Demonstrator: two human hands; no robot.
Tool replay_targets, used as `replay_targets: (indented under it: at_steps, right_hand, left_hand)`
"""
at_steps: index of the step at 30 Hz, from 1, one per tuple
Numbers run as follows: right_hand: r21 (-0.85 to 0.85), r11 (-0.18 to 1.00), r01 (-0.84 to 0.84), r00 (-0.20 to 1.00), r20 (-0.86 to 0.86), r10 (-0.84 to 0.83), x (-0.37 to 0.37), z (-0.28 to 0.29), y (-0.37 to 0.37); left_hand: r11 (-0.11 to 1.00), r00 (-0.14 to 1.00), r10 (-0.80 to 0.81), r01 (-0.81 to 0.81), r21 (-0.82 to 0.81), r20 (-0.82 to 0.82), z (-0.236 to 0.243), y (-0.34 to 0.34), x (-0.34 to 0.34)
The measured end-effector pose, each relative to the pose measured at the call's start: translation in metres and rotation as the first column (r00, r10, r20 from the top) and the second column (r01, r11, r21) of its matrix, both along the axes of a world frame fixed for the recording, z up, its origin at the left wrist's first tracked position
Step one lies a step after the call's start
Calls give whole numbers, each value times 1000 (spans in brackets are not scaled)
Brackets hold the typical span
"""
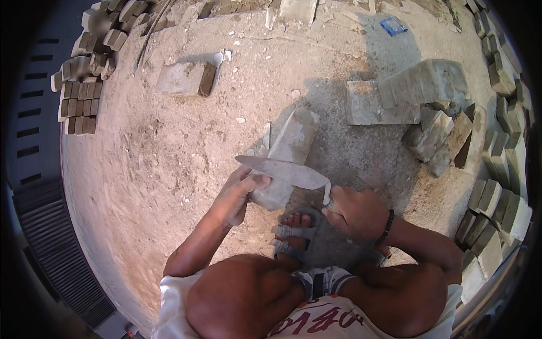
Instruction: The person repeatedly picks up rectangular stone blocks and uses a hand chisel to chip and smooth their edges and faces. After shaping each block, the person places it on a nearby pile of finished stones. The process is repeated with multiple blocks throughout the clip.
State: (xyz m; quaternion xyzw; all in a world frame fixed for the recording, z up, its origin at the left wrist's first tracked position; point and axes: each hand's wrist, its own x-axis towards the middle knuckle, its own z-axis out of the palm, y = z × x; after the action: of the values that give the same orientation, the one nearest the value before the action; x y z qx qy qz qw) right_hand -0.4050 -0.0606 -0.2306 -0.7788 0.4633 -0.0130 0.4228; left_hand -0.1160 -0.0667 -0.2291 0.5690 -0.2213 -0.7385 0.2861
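My right hand (361, 213) is closed around the handle of a trowel (285, 172), below the bent metal neck. The trowel's long pointed blade reaches leftward, its tip near my left thumb. With my left hand (238, 195) I grip the edge of a pale brick (272, 194) under the blade. The blade hides part of this brick, and I cannot tell whether it touches it. Just beyond the blade, another pale block (296, 134) rests on the dusty ground, close to my sandalled foot (294, 231).
A single brick (183, 78) lies ahead on the left. Large slabs (423, 85) and broken chunks (432, 135) sit to the right. Stacked bricks line the left (81, 104) and right (502, 147). A blue packet (393, 26) and a thin rod (151, 34) lie farther off.
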Motion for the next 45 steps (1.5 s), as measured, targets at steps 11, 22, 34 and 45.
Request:
replay_targets:
  at_steps: [11,22,34,45]
  right_hand:
    - [-64,985,159,987,-15,-160,-15,-28,-9]
    - [475,802,362,733,386,-560,-17,-56,-3]
    - [388,860,332,745,452,-491,23,-86,12]
    - [432,840,327,860,233,-455,13,-109,20]
  left_hand:
    - [998,996,-3,8,-63,87,-24,-2,32]
    - [932,977,125,-56,-359,174,-92,15,90]
    - [951,837,281,-176,-255,470,-80,51,61]
    - [817,871,491,-457,351,-8,-62,12,59]
